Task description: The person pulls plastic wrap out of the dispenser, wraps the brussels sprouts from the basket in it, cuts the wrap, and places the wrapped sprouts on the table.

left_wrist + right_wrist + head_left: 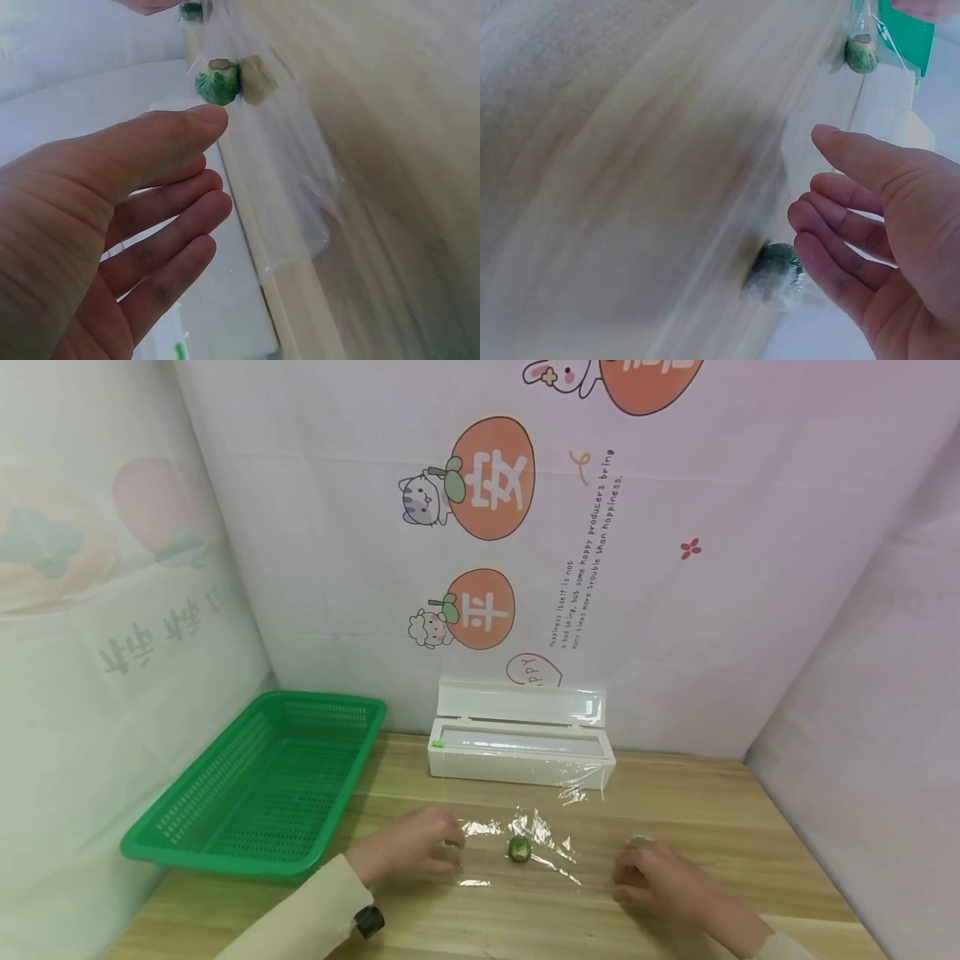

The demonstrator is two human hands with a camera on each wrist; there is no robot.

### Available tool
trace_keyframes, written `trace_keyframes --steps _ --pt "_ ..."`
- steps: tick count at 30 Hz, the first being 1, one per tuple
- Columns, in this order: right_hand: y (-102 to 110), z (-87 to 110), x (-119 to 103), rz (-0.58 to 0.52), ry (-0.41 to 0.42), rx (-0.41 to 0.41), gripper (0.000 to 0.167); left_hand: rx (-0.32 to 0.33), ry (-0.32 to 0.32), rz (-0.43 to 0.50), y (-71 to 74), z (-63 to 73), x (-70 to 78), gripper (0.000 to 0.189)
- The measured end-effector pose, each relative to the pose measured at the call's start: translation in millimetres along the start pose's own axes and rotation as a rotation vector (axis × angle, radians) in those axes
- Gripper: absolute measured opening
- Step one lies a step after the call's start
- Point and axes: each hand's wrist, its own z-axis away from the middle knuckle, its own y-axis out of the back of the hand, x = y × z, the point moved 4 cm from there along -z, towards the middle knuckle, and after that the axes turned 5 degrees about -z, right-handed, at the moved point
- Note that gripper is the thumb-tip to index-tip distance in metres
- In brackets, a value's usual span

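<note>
A small Brussels sprout (519,849) with its cut stem end showing lies on a sheet of clear cling film (289,187) on the table. Just left of it, my left hand (420,843) hovers at the film's side, fingers loosely bent and nothing between thumb and fingertips. My right hand (660,881) is on the other side, its thumb apart from the relaxed fingers and holding nothing. Close behind the right fingertips, a second sprout (774,274), shiny with film around it, sits on the wood; the hand mostly hides it in the head view.
At the back stands a white cling film dispenser (517,767) with its lid (521,703) raised and a green slider (438,744) at its left end. A green plastic basket (330,822) occupies the table's left side. Printed cloth walls (675,635) enclose the wooden table (750,827).
</note>
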Motion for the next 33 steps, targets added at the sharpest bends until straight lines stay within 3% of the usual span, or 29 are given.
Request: trace_keyframes --steps 6,11,17,23,28,33 --pt "2.0 -4.2 -9.1 0.051 0.205 0.023 0.021 -0.020 -0.020 0.002 -9.1 24.5 -1.2 0.019" --pt "-5.5 -6.2 -9.6 0.024 0.244 -0.061 0.023 -0.046 -0.003 0.023 -19.2 33.7 -4.7 0.018" --pt "-10.0 -8.2 -7.3 -0.029 0.257 -0.067 0.022 -0.049 0.007 0.116 -19.1 35.5 -6.3 0.011" --pt "-10.7 -8.9 -4.8 -0.061 0.329 -0.026 0.019 0.005 -0.048 0.068 -14.0 32.8 -2.8 0.004" --pt "-13.1 -9.2 -4.5 -0.006 0.400 0.027 0.026 0.014 -0.029 0.060 -13.7 30.1 -1.4 0.004" --pt "-16.8 -8.7 -6.3 0.093 0.389 0.060 0.037 0.029 0.004 0.088 -16.7 29.2 -2.1 0.006"
